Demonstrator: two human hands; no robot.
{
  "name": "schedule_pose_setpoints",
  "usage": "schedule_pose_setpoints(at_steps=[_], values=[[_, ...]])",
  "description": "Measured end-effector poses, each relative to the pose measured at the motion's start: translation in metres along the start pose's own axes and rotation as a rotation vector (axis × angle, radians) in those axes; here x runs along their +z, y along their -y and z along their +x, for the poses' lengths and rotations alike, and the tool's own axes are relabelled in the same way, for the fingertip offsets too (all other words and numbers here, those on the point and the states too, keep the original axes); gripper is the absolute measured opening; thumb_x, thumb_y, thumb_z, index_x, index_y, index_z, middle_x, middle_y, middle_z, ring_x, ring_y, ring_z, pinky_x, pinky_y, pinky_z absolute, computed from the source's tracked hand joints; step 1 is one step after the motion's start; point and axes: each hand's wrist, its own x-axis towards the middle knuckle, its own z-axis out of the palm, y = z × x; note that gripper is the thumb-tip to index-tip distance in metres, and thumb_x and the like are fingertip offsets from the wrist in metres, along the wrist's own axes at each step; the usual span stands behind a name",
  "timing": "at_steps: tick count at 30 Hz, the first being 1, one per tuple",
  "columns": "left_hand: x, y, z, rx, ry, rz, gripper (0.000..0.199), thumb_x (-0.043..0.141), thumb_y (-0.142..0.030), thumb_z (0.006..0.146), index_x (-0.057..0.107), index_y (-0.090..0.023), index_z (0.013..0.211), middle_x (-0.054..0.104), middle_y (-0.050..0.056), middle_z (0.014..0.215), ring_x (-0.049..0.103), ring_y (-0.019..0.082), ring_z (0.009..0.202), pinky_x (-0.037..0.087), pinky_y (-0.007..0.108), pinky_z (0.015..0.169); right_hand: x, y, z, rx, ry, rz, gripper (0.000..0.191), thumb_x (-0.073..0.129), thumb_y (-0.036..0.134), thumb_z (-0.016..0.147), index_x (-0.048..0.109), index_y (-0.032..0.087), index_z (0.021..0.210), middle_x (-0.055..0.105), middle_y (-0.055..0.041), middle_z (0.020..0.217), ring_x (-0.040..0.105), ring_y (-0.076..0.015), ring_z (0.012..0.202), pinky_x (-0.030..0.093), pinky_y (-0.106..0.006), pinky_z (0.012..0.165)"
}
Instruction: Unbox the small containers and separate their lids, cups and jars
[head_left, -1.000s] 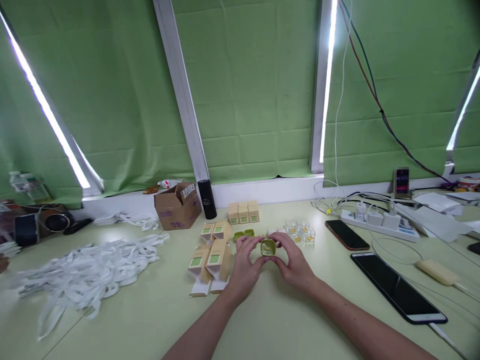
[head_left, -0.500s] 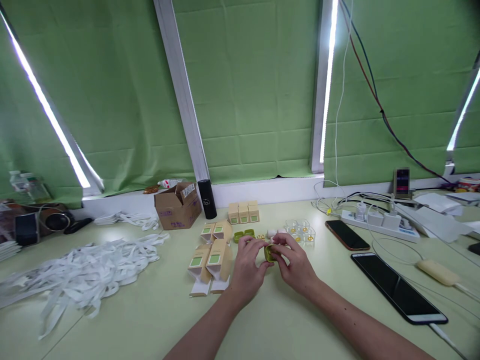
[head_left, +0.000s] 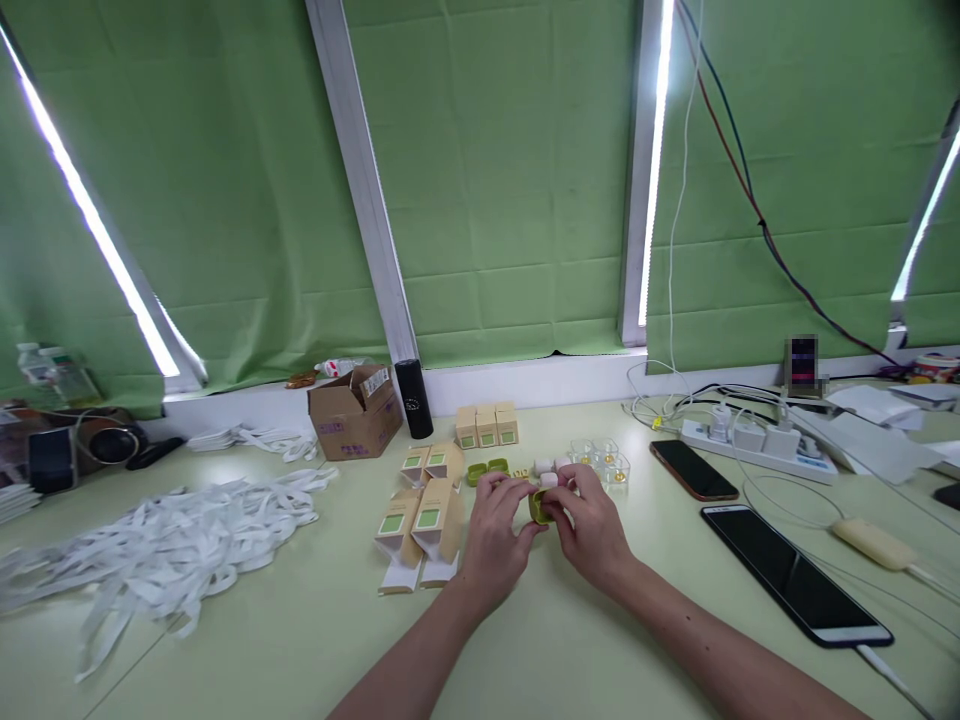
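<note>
Currently, one green container is held over the bench (head_left: 570, 640), just in front of the pale pieces: green container (head_left: 535, 507) pinched by left hand (head_left: 496, 535), fingertips of right hand (head_left: 598, 530) bunched narrow at its mouth; whether anything is gripped there cannot be told. Two more green containers (head_left: 487, 470) are seen behind, three pale pieces (head_left: 548, 470) beside. Four clear cups (head_left: 602, 460) are counted, yellow bits (head_left: 618, 477) seen inside. Seven kraft boxes (head_left: 440, 512) are counted: three at back, two mid, two in front, flaps folded out. Contents of cardboard box (head_left: 352, 415) are hidden.
</note>
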Motion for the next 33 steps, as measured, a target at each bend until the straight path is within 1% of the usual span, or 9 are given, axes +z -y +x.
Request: schedule_pose_setpoints(at_steps=[6,12,16,20,23,25,28,33], values=[[0.000,-0.001,0.001,-0.014,-0.042,0.013,0.041,0.074,-0.014,0.084,0.065,-0.025,0.121,0.071,0.009,0.116,0.054,0.033,0.115,0.050,0.055,0.098,-0.003,0.005,0.003,-0.030,-0.038,-0.017,0.019,0.053,0.013,0.095,0.069,0.022,0.092,0.053,-0.0097,0.099,0.054,-0.0252,0.093,0.051,-0.036,0.070],[0.003,0.002,0.000,-0.045,-0.075,0.009,0.041,0.075,-0.014,0.083,0.064,-0.024,0.121,0.071,0.008,0.116,0.051,0.032,0.118,0.049,0.052,0.100,-0.005,0.009,0.004,-0.047,-0.053,-0.010,0.018,0.052,0.013,0.096,0.068,0.022,0.094,0.052,-0.0096,0.099,0.053,-0.0249,0.093,0.050,-0.036,0.071],[0.004,0.005,-0.001,-0.066,-0.087,0.009,0.042,0.075,-0.014,0.082,0.065,-0.025,0.122,0.071,0.009,0.117,0.052,0.033,0.119,0.049,0.054,0.101,-0.005,0.009,0.004,-0.053,-0.058,0.000,0.018,0.053,0.014,0.096,0.068,0.023,0.093,0.052,-0.0093,0.099,0.054,-0.0249,0.093,0.050,-0.036,0.070],[0.001,0.009,0.001,-0.151,-0.133,-0.006,0.041,0.073,-0.010,0.080,0.068,-0.025,0.117,0.071,0.008,0.115,0.053,0.032,0.119,0.050,0.053,0.100,-0.006,0.012,0.003,-0.063,-0.074,0.019,0.017,0.054,0.016,0.097,0.069,0.024,0.096,0.054,-0.0096,0.099,0.055,-0.0258,0.094,0.052,-0.038,0.073],[-0.003,0.011,0.005,-0.241,-0.181,-0.025,0.040,0.074,-0.011,0.078,0.068,-0.026,0.115,0.070,0.006,0.113,0.053,0.031,0.120,0.051,0.050,0.099,-0.006,0.015,0.003,-0.091,-0.083,0.021,0.017,0.055,0.015,0.096,0.069,0.025,0.097,0.055,-0.0097,0.099,0.056,-0.0266,0.097,0.053,-0.041,0.077],[-0.005,0.011,0.006,-0.276,-0.204,-0.029,0.040,0.075,-0.012,0.078,0.069,-0.027,0.114,0.070,0.005,0.113,0.053,0.030,0.120,0.051,0.049,0.099,-0.007,0.017,0.003,-0.109,-0.091,0.022,0.018,0.056,0.013,0.096,0.069,0.026,0.097,0.054,-0.0099,0.100,0.056,-0.0266,0.097,0.053,-0.041,0.079],[-0.006,0.009,0.007,-0.285,-0.214,-0.029,0.041,0.075,-0.012,0.078,0.068,-0.028,0.115,0.070,0.005,0.114,0.053,0.030,0.121,0.051,0.048,0.099,-0.008,0.016,0.004,-0.117,-0.114,0.035,0.019,0.057,0.011,0.095,0.068,0.025,0.097,0.055,-0.0098,0.098,0.056,-0.0267,0.097,0.053,-0.041,0.078],[-0.006,0.007,0.007,-0.288,-0.217,-0.029,0.043,0.074,-0.011,0.080,0.067,-0.028,0.119,0.071,0.004,0.115,0.052,0.028,0.121,0.049,0.046,0.101,-0.011,0.012,0.006,-0.089,-0.140,0.085,0.019,0.056,0.012,0.095,0.068,0.026,0.098,0.059,-0.0089,0.093,0.059,-0.0264,0.092,0.054,-0.043,0.078]])
